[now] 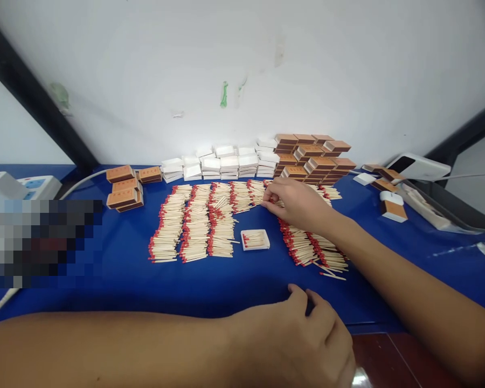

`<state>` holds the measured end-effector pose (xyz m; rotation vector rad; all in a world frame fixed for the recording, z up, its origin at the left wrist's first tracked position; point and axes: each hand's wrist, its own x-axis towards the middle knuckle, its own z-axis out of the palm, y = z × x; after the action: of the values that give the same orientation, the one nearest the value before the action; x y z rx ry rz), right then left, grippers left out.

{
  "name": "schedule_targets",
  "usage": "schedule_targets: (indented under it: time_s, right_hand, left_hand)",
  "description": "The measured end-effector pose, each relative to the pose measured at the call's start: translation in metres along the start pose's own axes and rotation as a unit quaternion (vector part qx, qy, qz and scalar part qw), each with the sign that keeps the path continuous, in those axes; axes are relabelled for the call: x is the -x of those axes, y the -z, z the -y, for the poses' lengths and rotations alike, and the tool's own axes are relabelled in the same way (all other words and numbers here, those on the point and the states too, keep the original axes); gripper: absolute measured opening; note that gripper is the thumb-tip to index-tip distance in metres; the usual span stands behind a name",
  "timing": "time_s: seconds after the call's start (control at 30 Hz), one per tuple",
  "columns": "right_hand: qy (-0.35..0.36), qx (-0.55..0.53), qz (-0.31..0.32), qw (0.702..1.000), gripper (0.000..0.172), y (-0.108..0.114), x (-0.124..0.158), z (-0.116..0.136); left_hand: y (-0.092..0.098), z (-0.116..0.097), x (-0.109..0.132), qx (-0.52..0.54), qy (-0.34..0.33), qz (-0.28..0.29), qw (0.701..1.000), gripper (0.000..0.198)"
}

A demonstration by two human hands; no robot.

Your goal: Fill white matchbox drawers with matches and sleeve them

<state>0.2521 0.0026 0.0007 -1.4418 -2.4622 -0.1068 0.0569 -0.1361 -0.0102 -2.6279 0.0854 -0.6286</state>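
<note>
My right hand (297, 202) reaches over the red-tipped matches (254, 193), thumb and fingertips pinched together at the match heads; its fingers partly hide what they grip. Rows of matches (167, 223) lie side by side to the left, and further rows (299, 245) run under my right wrist. Between the two groups sits a small white matchbox tray (255, 247) with several matches in it. My left hand (303, 334) hovers near the front edge, loosely curled with fingers a little apart and nothing visible in it.
White empty trays (220, 164) and brown matchbox sleeves (307, 156) are stacked along the wall. More matchboxes (125, 191) stand at left, others (393, 210) at right by a white device (418, 166). A power strip (36, 188) and cables lie at far left on the blue table (117, 280).
</note>
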Motion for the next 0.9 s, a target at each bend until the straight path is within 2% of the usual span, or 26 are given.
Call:
schedule_targets:
  time_s: [0.23,0.43,0.57,0.9]
  right_hand:
    - [0.012,-0.031,0.013,0.999,0.012,0.005,-0.002,-0.005]
    - [0.067,-0.099,0.052,0.991,0.015,0.012,0.001,-0.002]
    - [0.105,-0.116,0.052,0.986,0.018,0.008,0.001,0.011]
    - [0.114,-0.107,0.027,0.987,0.011,-0.004,-0.003,0.022]
  left_hand:
    - [0.0,0.0,0.001,-0.002,-0.001,-0.002,1.0,0.037]
    - [0.0,0.0,0.0,-0.003,-0.003,0.002,1.0,0.038]
    - [-0.001,0.0,0.0,0.003,0.0,0.002,1.0,0.038]
    - [-0.001,-0.001,0.0,-0.001,0.0,-0.002,1.0,0.038]
